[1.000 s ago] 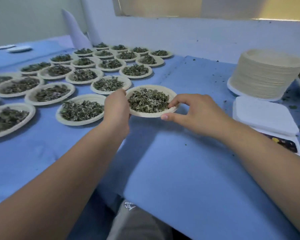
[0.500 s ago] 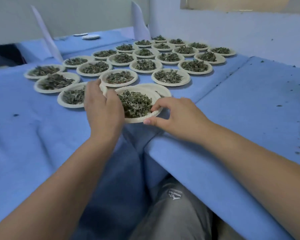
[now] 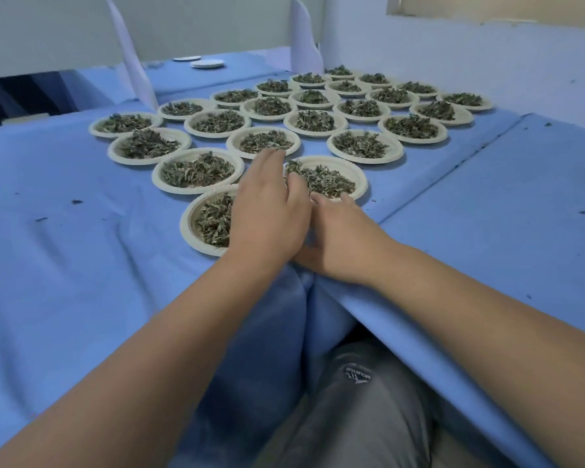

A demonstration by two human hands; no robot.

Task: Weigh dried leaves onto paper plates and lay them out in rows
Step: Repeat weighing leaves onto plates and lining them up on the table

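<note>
Several paper plates of dried green leaves lie in rows on the blue cloth (image 3: 81, 265). The nearest plate (image 3: 196, 228) sits at the front of the rows, close to the table's corner. My left hand (image 3: 267, 211) lies flat over its right side with straight fingers, reaching toward the plate behind (image 3: 264, 141). My right hand (image 3: 341, 238) rests on the cloth right beside it, its fingertips at the near rim of another filled plate (image 3: 328, 179). Neither hand grips anything. The left hand hides part of the right hand's fingers.
Two blue-covered tables meet at a seam (image 3: 453, 177) to the right of the rows. White upright dividers (image 3: 132, 62) stand behind the plates, with spare white plates (image 3: 206, 64) beyond. My grey-trousered knee (image 3: 358, 400) is under the corner.
Both hands carried the filled plate left, set it down at the front of the rows and let go. The view has swung left; the plate stack and scale are out of sight.
</note>
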